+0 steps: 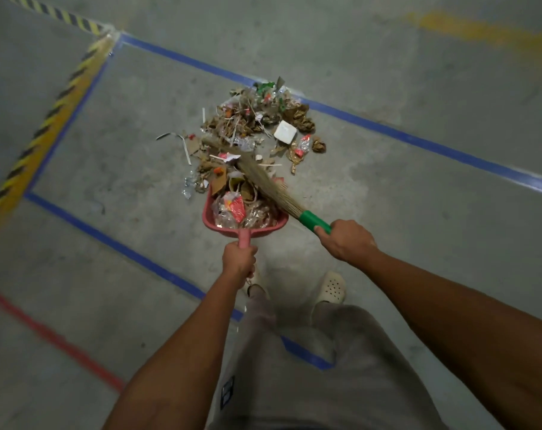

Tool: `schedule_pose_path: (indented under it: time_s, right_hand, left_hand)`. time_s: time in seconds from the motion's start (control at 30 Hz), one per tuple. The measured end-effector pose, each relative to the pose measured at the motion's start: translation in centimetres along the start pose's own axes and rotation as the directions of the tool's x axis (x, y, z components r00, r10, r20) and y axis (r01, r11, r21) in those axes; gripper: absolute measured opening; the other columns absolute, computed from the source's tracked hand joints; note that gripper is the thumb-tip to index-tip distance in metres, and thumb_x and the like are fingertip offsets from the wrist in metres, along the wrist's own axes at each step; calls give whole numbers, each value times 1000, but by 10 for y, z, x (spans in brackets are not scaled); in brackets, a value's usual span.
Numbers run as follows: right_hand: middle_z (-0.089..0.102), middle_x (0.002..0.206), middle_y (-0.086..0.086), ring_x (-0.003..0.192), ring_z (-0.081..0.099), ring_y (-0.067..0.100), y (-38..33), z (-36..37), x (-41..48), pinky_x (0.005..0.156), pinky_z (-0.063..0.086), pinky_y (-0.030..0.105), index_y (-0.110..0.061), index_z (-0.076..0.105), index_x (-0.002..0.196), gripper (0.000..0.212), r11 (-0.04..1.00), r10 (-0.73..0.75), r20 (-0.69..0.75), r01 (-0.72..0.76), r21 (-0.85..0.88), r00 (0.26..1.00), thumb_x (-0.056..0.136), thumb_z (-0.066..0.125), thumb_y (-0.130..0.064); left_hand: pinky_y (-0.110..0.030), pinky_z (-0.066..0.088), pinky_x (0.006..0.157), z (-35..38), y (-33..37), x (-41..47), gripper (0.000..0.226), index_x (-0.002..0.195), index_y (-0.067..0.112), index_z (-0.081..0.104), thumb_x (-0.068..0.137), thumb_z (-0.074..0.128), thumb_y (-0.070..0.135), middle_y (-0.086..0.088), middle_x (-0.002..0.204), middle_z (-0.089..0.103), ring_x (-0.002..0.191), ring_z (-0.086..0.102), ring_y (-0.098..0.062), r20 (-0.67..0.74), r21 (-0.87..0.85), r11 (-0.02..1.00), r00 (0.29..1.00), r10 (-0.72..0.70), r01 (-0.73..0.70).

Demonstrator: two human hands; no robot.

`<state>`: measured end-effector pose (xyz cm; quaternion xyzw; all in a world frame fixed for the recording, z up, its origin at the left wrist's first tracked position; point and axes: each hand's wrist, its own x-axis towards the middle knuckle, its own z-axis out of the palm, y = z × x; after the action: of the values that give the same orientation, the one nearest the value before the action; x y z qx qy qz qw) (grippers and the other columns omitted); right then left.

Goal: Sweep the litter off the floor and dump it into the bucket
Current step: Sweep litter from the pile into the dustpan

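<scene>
Head view: a person looks down along two bare forearms at a grey concrete floor [403, 218].
Left hand [239, 259]: fingers are curled tightly round the pink handle of a dustpan [206, 212].
Right hand [345, 240]: it grips the green sleeve [312, 220] at the base of a straw broom [263, 178], knuckles up.
Dustpan: it lies just ahead of the left hand with its mouth facing away from the person. It is loaded with clear plastic wrappers, a red-and-white wrapper and brown scraps.
Broom: the bristles slant forward and leftward from the right hand and cross the pan's far right corner. Their tips lie in the rubbish beyond the pan.
Litter [257, 119]: a loose heap lies ahead of both hands, its near edge touching the pan's mouth. It holds crumpled brown paper, card scraps, thin sticks and wrappers.
White square piece [284, 131]: it lies on the heap's right side, well ahead of the right hand.
Blue tape [418, 141]: its lines frame the heap, and one line passes under the left forearm.
Hazard tape [46, 125]: yellow and black, it lies far left of the left hand.
Red line [46, 333]: it runs left of the left forearm.
Pale shoe [331, 288]: perforated, it is just behind the right hand.
</scene>
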<state>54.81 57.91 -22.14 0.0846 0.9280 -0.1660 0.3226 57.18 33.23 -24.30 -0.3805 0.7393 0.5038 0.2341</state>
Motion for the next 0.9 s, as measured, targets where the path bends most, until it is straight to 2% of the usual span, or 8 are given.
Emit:
schedule_pose_path:
  time_s: [0.07,0.1,0.23,0.3,0.5,0.6,0.9]
  right_hand:
    - [58,75,3,69,61,21,3,-9,-25,66,53,33,-14,60,96,56,1000,-25,-9,25,2,1000,99,35,-63]
    - [58,75,3,69,61,21,4,-13,-37,66,53,33,-14,60,95,55,999,-34,-12,34,3,999,99,36,-63]
    - [61,76,4,71,63,23,8,-21,-82,70,58,37,-13,63,95,59,998,-64,-23,64,12,998,97,37,-66]
    - [64,76,4,68,65,22,13,-22,-102,69,59,37,-14,64,94,60,997,-77,-36,78,19,996,96,38,-68]
    - [66,74,1,64,67,18,31,-7,-173,66,62,35,-18,64,90,58,991,-133,-99,135,7,986,95,40,-70]
    - [67,74,2,64,67,19,39,4,-212,68,62,39,-18,64,89,58,986,-163,-112,165,6,980,95,40,-70]
    - [68,72,4,59,68,18,66,43,-330,64,63,37,-15,65,92,56,973,-224,-106,228,28,969,98,41,-65]
  left_hand:
    - [-24,32,40,2,-2,-32,43,79,9,55,101,50,46,-4,57,46,40,39,-15,-30,-62,998,1000,0,-2]
    - [-24,32,41,3,-5,-46,40,80,9,54,101,50,43,-4,57,46,40,39,-15,-40,-86,996,999,-2,-2]
    - [-25,32,42,-2,-24,-93,7,89,5,56,94,54,10,-5,58,47,41,39,-16,-83,-124,992,997,-8,-2]
    - [-26,33,41,-9,-35,-115,4,86,5,56,91,55,4,-6,57,47,40,39,-17,-107,-137,990,994,14,-29]
    - [-24,31,40,-39,-84,-177,8,82,8,55,89,58,5,-5,55,49,39,39,-17,-158,-159,983,985,65,-90]
    - [-23,32,42,-48,-112,-208,9,81,9,55,89,59,6,-4,53,50,38,40,-16,-178,-161,978,979,102,-132]
    - [-23,31,39,-40,-177,-324,11,79,7,55,89,59,5,-7,56,49,39,39,-18,-284,-217,954,948,141,-207]
